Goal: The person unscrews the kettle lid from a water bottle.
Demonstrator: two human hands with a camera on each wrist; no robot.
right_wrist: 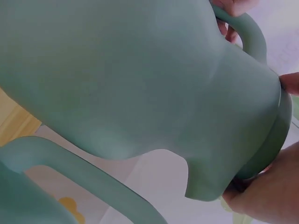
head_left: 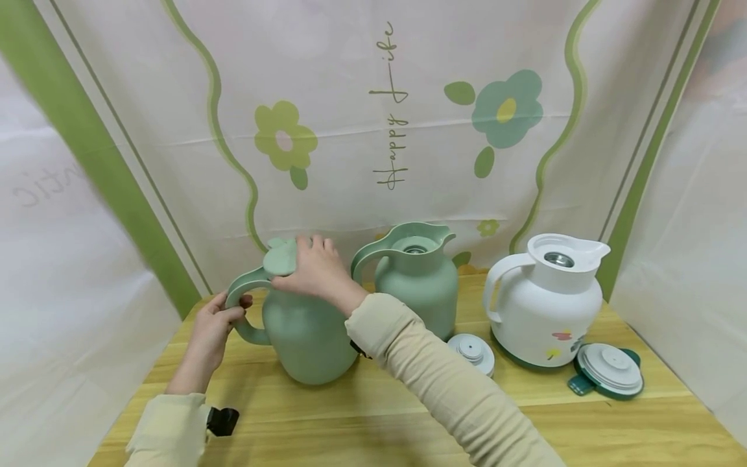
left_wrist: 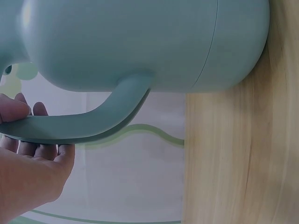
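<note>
A green vacuum jug stands at the left of the table, its handle pointing left. My left hand grips the upper part of that handle, with the thumb on one side and the fingers on the other. Over the jug's mouth sits a round green lid. My right hand holds this lid from above, thumb and fingers at opposite edges. In the right wrist view the lid is at the jug's neck, close above the spout, and the right fingers partly hide its rim.
Beside it stands a second green jug without a lid. Farther right is an uncovered white jug with printed flowers. Two lids lie upside down on the wooden table: a pale one and a dark green one. A printed curtain hangs behind.
</note>
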